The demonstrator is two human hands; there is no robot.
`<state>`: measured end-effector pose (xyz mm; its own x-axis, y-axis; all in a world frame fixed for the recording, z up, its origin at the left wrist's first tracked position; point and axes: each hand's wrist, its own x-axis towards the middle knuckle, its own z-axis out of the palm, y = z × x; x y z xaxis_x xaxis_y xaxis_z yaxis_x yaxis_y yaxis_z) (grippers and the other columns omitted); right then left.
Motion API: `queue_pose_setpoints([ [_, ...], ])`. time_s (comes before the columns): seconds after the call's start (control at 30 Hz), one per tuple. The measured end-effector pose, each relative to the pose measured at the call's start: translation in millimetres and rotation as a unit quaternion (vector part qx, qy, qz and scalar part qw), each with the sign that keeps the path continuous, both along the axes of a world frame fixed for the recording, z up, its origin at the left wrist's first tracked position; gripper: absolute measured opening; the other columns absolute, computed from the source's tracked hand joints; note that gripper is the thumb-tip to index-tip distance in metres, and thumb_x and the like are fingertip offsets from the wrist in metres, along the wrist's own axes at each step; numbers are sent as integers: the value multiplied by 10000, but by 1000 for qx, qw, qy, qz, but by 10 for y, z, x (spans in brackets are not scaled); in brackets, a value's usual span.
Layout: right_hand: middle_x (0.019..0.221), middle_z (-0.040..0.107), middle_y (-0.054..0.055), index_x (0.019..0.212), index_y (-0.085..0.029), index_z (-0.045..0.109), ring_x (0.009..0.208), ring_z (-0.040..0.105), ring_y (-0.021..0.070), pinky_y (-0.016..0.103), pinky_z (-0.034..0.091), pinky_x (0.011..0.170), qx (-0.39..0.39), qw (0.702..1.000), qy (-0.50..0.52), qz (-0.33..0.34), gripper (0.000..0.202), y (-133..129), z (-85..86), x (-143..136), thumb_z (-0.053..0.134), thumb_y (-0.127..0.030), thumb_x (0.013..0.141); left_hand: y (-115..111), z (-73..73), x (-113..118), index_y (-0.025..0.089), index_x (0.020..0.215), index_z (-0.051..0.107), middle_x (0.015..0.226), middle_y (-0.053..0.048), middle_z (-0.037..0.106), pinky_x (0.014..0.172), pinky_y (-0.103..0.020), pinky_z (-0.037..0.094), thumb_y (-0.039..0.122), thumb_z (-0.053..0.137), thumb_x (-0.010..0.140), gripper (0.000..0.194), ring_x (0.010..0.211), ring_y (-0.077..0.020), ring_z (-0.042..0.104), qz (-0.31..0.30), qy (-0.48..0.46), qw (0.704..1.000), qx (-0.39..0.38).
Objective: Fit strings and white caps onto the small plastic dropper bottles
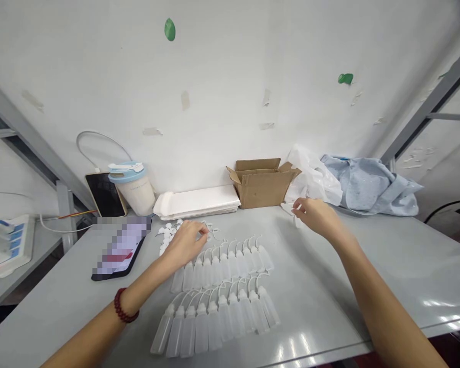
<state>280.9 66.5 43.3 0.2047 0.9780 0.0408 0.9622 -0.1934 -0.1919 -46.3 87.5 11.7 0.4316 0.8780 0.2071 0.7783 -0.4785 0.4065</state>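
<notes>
My left hand (186, 243) is closed with its fingertips together, just beyond the back row of bottles. Thin white curved pieces (213, 231) lie by its fingertips, and whatever it may pinch is hidden. Small white caps (168, 232) are piled beside it on the left. My right hand (315, 215) is pinched low over the table in front of a white plastic bag (314, 176). A whitish bit shows under its fingers, too unclear to name. Two rows of translucent squeeze bottles with thin bent spouts, a back row (222, 266) and a front row (214, 324), lie between my arms.
An open cardboard box (262, 189) and a stack of white flat packs (203, 200) stand along the wall. To the left are a lidded cup (136, 191), an upright phone (105, 194) and a flat phone (122, 250). Folded light-blue cloth (371, 186) lies at the back right.
</notes>
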Motion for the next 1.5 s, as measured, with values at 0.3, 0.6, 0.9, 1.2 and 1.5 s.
queue_pose_setpoints([
  [0.3,771,666,111,935,-163,628,781,630,259,296,375,595,-101,993,-48,-23,227,63,-98,70,470,-296,841,4,22,-20,194,686,627,761,-43,672,711,-313,426,224,446,768,201,815,-234,579,-4,-12,1000,1],
  [0.6,674,655,75,940,-156,611,582,630,208,299,390,579,-147,989,19,-10,248,127,-163,121,458,-325,843,-83,61,-230,189,783,649,845,-38,688,692,-292,434,293,493,799,188,824,-207,589,46,-104,993,-12],
  [0.9,741,691,54,1007,-151,551,586,628,166,250,433,570,-172,974,128,77,262,125,-176,188,516,-245,765,-112,75,-218,189,826,663,852,-41,692,668,-280,441,298,512,801,188,821,-198,596,76,-153,985,-14],
  [1.2,645,656,48,905,-163,597,502,583,177,259,378,489,-161,984,79,25,266,189,-282,250,530,-118,652,-160,99,-199,194,808,660,820,-27,685,596,-246,421,344,493,809,225,768,-184,580,94,-184,978,2],
  [1.5,689,626,50,804,-156,601,628,574,197,269,372,545,-78,987,84,112,143,68,-142,-112,550,-243,703,-194,73,-145,196,767,649,806,-25,677,656,-271,433,323,513,799,189,770,-185,581,74,-185,980,-20],
])
